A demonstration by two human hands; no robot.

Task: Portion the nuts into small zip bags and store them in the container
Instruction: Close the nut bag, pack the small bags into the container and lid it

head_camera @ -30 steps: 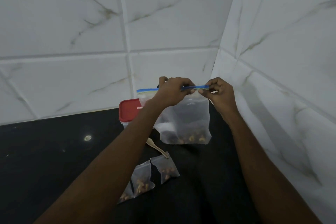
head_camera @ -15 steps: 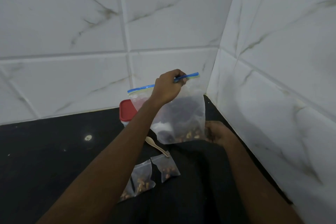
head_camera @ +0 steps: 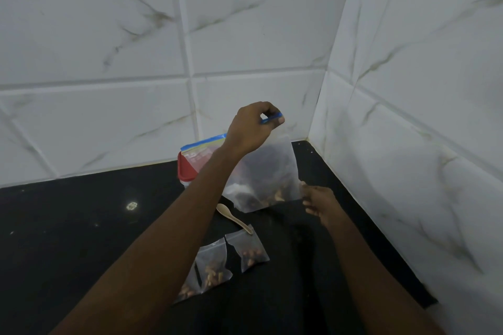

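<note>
A large clear zip bag with a blue zip strip hangs above the black counter, with nuts heaped in its lower right corner. My left hand pinches the zip strip near its right end. My right hand is at the bag's lower right corner, fingertips touching the plastic. Three small zip bags of nuts lie on the counter in front: one, one, and one partly under my left forearm. A container with a red lid stands behind the large bag, mostly hidden.
A pale plastic spoon lies on the counter between the large bag and the small bags. White marble-pattern tile walls meet in a corner just behind and to the right. The counter ends at the lower right.
My right hand let go of the zip strip and dropped to the bag's lower right corner. My left hand slid to the strip's right end and lifted it, tilting the bag.
</note>
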